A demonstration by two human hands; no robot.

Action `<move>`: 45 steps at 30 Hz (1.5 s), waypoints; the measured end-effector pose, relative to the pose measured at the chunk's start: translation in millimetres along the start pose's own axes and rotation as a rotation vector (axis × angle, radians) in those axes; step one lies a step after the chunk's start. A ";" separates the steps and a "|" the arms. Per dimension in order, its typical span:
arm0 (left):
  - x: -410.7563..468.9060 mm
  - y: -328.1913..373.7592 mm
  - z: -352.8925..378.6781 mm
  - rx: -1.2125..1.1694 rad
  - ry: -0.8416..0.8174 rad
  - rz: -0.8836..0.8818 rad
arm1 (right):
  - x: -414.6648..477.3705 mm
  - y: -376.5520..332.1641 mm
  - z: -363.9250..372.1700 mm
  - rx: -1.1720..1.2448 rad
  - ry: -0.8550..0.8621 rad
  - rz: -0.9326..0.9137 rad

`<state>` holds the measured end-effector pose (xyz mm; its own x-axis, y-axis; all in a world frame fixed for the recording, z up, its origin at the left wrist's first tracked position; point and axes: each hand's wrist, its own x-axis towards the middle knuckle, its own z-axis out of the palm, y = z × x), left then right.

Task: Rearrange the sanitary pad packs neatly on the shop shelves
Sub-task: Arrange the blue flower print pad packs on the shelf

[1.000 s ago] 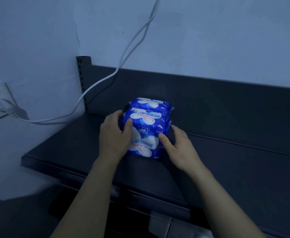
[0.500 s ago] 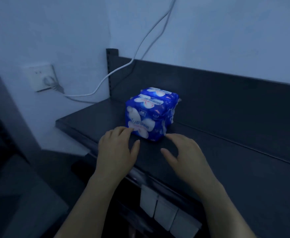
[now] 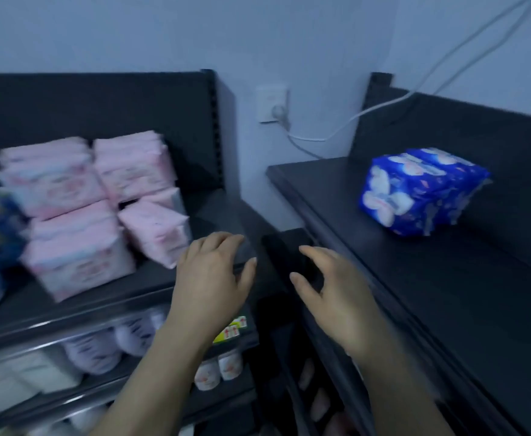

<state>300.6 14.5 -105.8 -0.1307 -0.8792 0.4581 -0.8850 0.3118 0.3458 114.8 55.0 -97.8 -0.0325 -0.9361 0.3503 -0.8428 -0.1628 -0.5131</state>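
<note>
Apparently blue packs point(image 3: 421, 190) beyond empty right hand point(image 3: 336, 297).

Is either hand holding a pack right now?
No, the left hand and right hand hang empty between the shelves, apart from the blue packs.

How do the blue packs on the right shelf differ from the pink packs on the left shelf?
The blue packs form one small bundle standing alone on the right shelf; the pink packs are many, piled in two layers on the left shelf. The blue packs sit squarely, while one front pink pack leans tilted. Both are soft plastic-wrapped packs, and neither hand touches them.
</note>
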 end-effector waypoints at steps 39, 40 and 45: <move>-347.9 -437.6 -415.7 0.474 0.428 -0.910 | -122.2 -605.0 301.0 0.347 -0.510 -0.855; -341.9 -449.5 -417.6 0.478 0.423 -0.906 | -115.4 -613.6 308.2 0.351 -0.511 -0.862; -301.7 -511.1 -429.4 0.504 0.438 -0.884 | -66.0 -656.3 347.7 0.377 -0.443 -0.865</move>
<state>984.3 275.0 -69.1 0.7182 -0.4853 0.4987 -0.6821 -0.6325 0.3669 856.9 115.2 -56.6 0.7669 -0.4721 0.4348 -0.2600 -0.8479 -0.4621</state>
